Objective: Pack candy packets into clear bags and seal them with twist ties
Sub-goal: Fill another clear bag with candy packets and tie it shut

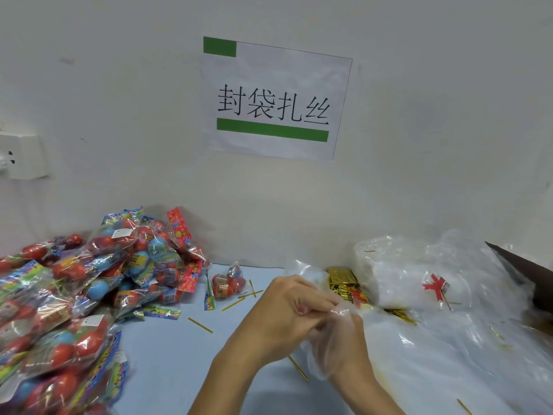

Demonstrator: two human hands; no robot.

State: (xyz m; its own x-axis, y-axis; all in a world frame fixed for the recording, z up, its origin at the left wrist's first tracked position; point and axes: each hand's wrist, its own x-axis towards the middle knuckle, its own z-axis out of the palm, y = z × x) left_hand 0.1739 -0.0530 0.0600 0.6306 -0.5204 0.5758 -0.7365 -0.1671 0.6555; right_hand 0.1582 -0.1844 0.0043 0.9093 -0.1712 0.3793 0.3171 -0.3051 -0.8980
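Both hands meet near the table's middle: the left hand (287, 310) and right hand (341, 339) pinch a clear bag (326, 354) with curled fingers. Candy packets (74, 295) are heaped at the left, with gold twist ties (344, 283) bundled just beyond the hands.

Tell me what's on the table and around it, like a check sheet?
Surface: pale blue table, mostly covered at both sides.
Job's things: heap of candy packets on the left; one small packet lying apart near the wall; a clear bag in the hands; gold twist ties bundle behind them.
Clutter: loose twist ties scattered about; pile of clear bags on the right.
Hands: left hand and right hand both pinch the clear bag.
Cables: nothing seen.
Surroundings: white wall with a paper sign; a wall socket at left.
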